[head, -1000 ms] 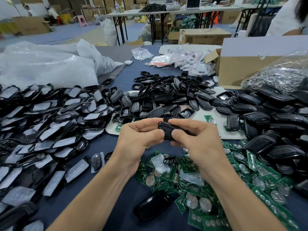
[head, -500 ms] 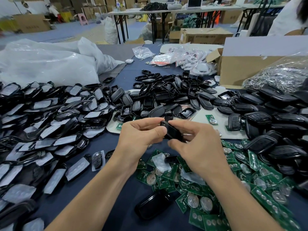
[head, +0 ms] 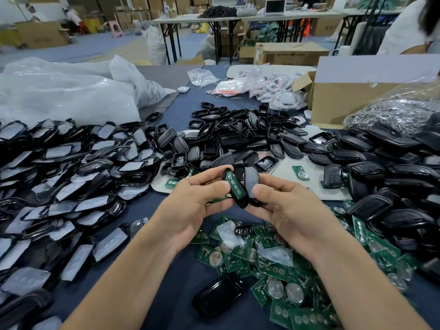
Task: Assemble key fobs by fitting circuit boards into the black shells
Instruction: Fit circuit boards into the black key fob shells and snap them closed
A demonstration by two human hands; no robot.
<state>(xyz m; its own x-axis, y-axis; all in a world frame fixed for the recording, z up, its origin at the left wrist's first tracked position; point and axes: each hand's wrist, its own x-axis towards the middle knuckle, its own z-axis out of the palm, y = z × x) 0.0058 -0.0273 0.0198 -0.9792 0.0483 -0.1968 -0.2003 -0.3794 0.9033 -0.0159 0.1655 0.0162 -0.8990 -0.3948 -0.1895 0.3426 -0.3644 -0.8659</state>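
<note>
My left hand [head: 190,206] pinches a black shell half [head: 234,186] that has a green circuit board seated in it, face toward me. Right beside it my right hand [head: 285,210] holds a second black shell half [head: 251,182] with a grey inner pad. The two halves touch at their lower ends and stand apart at the top. Below my hands lies a heap of loose green circuit boards [head: 273,265] with coin cells. Empty black shells [head: 228,136] are piled just beyond my hands.
Shells with grey pads [head: 71,177] cover the left of the blue table. Closed black fobs [head: 392,172] heap at the right. One glossy black shell [head: 216,296] lies near the front. A cardboard box [head: 345,101], a clear bag [head: 66,91] and small packets [head: 269,89] stand behind.
The closed black piece between my hands has come apart into two halves, showing the green board inside. My hands have spread slightly and tilted the halves upright.
</note>
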